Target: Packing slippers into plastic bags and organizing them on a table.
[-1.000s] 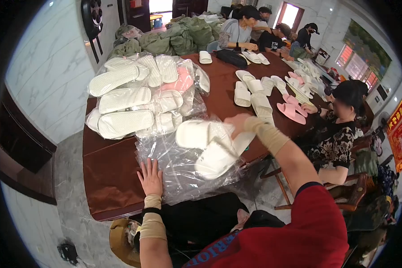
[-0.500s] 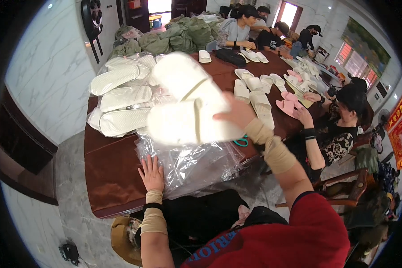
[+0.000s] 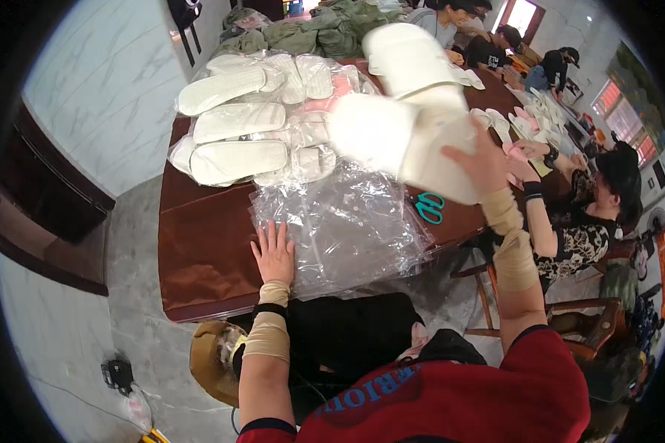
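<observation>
The red shirt (image 3: 465, 402) of the person lay closest, with an open brown container (image 3: 205, 362) low down to its left, just beside the near edge of the tabletop (image 3: 203, 255), which wore a glossy brown cloth. Over that edge the left grip (image 3: 275, 255) was flat and empty, palm down with fingers spread, at the left margin of some clear plastic bags (image 3: 343, 232) that lay loosely on the cloth. Tan wrapping covered both wrists, and a black band circled the left one. Just beyond the right side of the bags rested scissors (image 3: 430, 207) with teal handles. Above the tabletop, the right grip (image 3: 486, 164) was closed on a pair of white slippers (image 3: 377, 136), which were blurred, hung in the air and partly overlapped each other. To the left of this pair sat a heap of wrapped slippers (image 3: 239, 163) in clear plastic, mostly white, with a pink one (image 3: 338, 94) among them. On the right, a co-worker (image 3: 580, 247) in a patterned black top sat with both hands at a pink slipper (image 3: 516, 152), near more unwrapped slippers (image 3: 548, 111). Farther off, other people (image 3: 493, 53) sat along the tabletop, and green sacks (image 3: 343, 31) were piled behind it.
</observation>
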Action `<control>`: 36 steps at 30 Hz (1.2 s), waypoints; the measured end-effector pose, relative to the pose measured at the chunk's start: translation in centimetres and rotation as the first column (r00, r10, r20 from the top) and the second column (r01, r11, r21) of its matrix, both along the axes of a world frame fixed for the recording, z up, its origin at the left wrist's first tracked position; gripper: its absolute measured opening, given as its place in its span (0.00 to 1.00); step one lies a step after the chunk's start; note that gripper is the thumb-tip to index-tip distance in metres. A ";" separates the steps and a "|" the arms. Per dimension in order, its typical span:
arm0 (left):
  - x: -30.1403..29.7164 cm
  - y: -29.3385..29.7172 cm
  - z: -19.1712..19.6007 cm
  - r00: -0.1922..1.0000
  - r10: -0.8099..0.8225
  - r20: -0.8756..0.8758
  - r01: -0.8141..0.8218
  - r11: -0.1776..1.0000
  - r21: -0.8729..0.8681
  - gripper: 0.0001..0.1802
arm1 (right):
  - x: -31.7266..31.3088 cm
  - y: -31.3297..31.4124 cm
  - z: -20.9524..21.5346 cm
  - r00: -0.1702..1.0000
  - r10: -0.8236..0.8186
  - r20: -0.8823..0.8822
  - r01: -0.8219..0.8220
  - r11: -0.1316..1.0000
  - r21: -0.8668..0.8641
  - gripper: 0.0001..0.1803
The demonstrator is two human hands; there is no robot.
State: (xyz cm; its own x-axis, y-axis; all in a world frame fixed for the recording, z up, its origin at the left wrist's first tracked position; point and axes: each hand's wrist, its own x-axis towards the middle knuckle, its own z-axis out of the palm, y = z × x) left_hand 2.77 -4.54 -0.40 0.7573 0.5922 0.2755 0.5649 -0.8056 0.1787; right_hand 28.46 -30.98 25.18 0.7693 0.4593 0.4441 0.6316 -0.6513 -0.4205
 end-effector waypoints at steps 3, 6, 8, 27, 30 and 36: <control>-0.7 0.5 -0.8 0.998 0.010 -0.054 -0.010 1.000 0.000 0.28 | -3.1 2.8 -4.1 0.915 0.372 -0.157 -0.359 0.928 0.104 0.45; -0.2 0.4 -0.6 1.000 -0.020 -0.022 0.020 1.000 0.020 0.27 | -4.1 2.8 -11.6 0.867 0.414 -0.277 -0.446 0.893 -0.062 0.47; -0.2 -0.1 0.0 1.000 -0.004 0.029 0.005 0.999 -0.044 0.28 | -3.3 1.8 -13.7 0.862 0.204 -0.464 -0.380 0.866 -0.324 0.48; -0.1 -0.1 0.9 1.000 0.024 -0.010 -0.024 0.999 -0.021 0.29 | 10.8 19.4 -14.7 0.857 0.496 0.135 -0.447 0.849 -0.283 0.20; -0.6 0.1 0.8 0.997 0.041 -0.068 -0.044 0.999 -0.032 0.29 | 7.7 26.4 -15.0 0.879 0.477 0.020 -0.460 0.858 -0.229 0.28; -0.1 -0.2 1.4 0.999 0.028 -0.044 -0.031 0.998 -0.053 0.29 | 7.2 32.2 -15.9 0.992 0.090 -0.090 -0.114 0.942 -0.315 0.31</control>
State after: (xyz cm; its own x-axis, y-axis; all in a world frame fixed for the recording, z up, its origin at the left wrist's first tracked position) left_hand 2.71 -4.73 0.95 0.7499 0.6275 0.2098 0.5964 -0.7783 0.1963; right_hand 35.69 1.25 9.30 0.7355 0.6455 0.2059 0.6773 -0.6922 -0.2494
